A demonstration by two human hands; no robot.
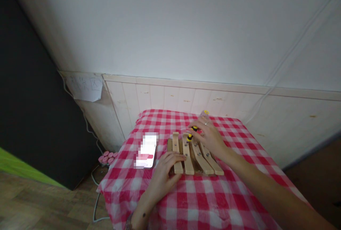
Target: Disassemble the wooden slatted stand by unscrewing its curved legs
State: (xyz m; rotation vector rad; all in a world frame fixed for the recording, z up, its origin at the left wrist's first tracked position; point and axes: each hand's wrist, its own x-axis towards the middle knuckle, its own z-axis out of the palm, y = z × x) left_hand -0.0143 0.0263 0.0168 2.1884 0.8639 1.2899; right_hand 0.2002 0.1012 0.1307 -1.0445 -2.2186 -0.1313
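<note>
Taking the pale tan wooden strips [189, 164] as clock centre: tablecloth [186, 201] is a loud pinkish-red and white check all round. Screwdriver [190, 137] at 11 is yellow and black. Phone screen [149, 146] at 9 is glaring white with a red patch, then further out there's a bubblegum-pink cluster [106, 159]. Near-black panel [32, 80] at 10, lime green strip [26, 168] around 9, brown woodgrain floor [77, 210] at 8, plain greyish-white wall [170, 27] at 12.
</note>
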